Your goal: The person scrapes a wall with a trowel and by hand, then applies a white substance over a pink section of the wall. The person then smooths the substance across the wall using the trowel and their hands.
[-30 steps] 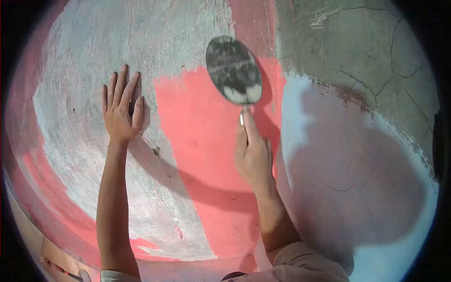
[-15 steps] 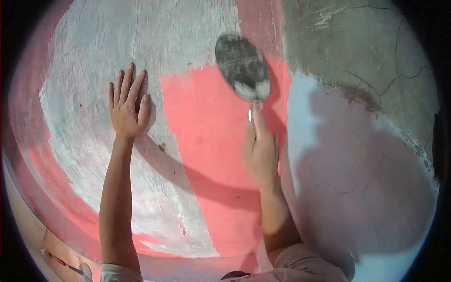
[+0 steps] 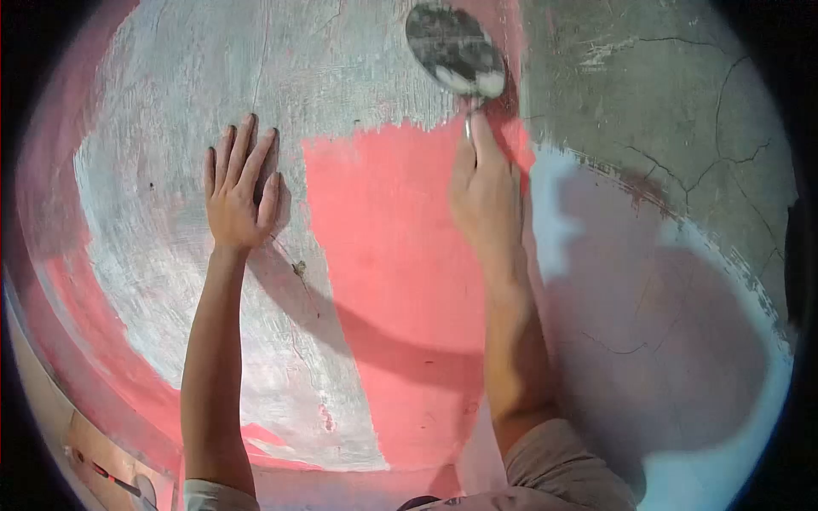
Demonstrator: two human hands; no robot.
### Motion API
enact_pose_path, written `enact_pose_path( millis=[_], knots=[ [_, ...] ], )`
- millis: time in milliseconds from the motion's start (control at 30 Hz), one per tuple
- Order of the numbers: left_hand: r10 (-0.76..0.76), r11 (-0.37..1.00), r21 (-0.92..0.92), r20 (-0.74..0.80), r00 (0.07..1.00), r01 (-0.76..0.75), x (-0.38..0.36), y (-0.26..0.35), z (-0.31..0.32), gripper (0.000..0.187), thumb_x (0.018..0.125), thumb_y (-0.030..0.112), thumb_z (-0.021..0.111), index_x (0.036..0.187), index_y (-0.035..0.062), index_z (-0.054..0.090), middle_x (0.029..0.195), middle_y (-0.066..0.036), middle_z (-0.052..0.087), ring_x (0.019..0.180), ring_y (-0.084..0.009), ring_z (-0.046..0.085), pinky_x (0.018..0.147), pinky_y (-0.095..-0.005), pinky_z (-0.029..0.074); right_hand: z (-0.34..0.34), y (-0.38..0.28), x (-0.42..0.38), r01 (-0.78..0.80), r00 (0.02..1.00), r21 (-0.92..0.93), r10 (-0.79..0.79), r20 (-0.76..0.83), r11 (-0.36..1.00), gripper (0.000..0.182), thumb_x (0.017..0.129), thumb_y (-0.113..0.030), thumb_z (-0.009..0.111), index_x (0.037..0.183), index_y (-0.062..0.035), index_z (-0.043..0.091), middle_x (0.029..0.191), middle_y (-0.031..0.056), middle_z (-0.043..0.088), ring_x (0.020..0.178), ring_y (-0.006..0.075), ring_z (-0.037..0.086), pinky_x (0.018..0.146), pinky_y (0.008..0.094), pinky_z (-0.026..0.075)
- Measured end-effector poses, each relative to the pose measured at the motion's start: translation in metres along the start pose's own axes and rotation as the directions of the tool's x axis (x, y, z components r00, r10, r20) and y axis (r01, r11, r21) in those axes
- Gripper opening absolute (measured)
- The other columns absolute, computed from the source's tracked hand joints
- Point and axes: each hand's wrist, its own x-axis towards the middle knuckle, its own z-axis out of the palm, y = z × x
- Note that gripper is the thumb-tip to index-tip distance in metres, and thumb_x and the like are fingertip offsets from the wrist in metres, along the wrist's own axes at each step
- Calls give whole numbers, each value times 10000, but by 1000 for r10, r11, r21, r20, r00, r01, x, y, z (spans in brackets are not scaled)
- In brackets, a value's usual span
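Spread flat against the whitish scraped wall area (image 3: 179, 298) is my left hand (image 3: 239, 187), fingers apart and holding nothing. My right hand (image 3: 486, 183) grips the handle of an oval, dark-faced tool (image 3: 454, 47) with pale patches at its lower end. The tool is near the top centre, over the border of the whitish area and a dull pink strip. Below it lies a bright pink patch (image 3: 392, 255), left of my right forearm.
Grey cracked wall (image 3: 630, 85) spans the upper right, with a light blue area (image 3: 707, 477) below, darkened by a shadow. A tool with a red and black handle (image 3: 119, 482) lies at the bottom left.
My right hand and the oval tool have moved up and slightly right. My left hand stays flat on the wall, with the view shifted a little.
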Motion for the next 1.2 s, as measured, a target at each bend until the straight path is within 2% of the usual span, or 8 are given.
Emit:
enact_pose_path(
  millis=[167,500,700,767,800,900,1067,1200],
  knots=[
    [-2,1000,-11,16,1000,3,-1,1,-3,559,1049,361,487,1583,207,538,1707,-84,405,1606,-343,303,1307,-566,154,-12,-3,-17,-71,994,40,67,88,997,481,1104,-297,439,1540,-99,491,1103,338,712,1034,562,676,881,657,520],
    [-4,1000,-9,-6,1000,4,-1,-2,-2,553,1046,377,502,1579,235,543,1698,-57,425,1597,-327,328,1304,-560,175,-24,-17,38,-11,994,-11,12,104,1000,407,1106,-281,418,1460,-104,510,1074,300,721,1019,563,671,851,655,528],
    [-19,999,-42,-36,999,17,-2,-3,-3,543,1025,364,535,1559,272,569,1696,-31,431,1589,-318,346,1288,-578,213,-29,-13,-30,-93,986,4,91,143,996,409,1101,-266,438,1459,-85,519,1165,298,706,1069,529,674,879,620,543],
    [-21,999,-50,-21,1000,20,-2,-2,-4,545,1024,365,535,1560,275,567,1696,-30,432,1590,-319,344,1289,-577,209,-33,-18,-2,-107,986,42,100,131,993,366,1104,-262,433,1391,-66,551,1129,290,710,1057,529,671,867,616,540],
    [-20,999,-46,-17,1000,19,-3,-1,-3,546,1024,367,535,1561,275,566,1696,-30,430,1591,-319,342,1290,-577,205,-27,-12,18,93,996,-24,-93,-4,995,302,1110,-263,425,1245,-35,569,1054,290,705,1026,537,664,861,619,529],
    [-19,1000,-25,-15,1000,19,-3,-5,0,552,1022,371,534,1564,272,562,1699,-30,426,1592,-319,339,1294,-576,195,-38,-25,52,41,995,34,-44,90,999,265,1112,-264,423,1137,-30,546,1010,284,693,1016,532,664,854,621,518],
    [-21,1000,-17,-3,1000,21,-8,-6,-4,555,1019,365,536,1565,268,561,1702,-31,419,1592,-317,338,1294,-575,197,-31,-9,-35,-33,984,-46,41,173,998,471,1102,-296,440,1545,-135,446,1140,322,703,1049,552,668,898,649,532],
    [-17,999,-34,-12,1000,17,-10,-6,-5,550,1025,359,527,1566,268,559,1702,-31,420,1593,-318,336,1297,-572,194,-34,-16,4,-23,985,-96,39,165,995,452,1100,-292,437,1511,-105,447,1113,341,696,1046,561,665,883,658,533]
  ],
)
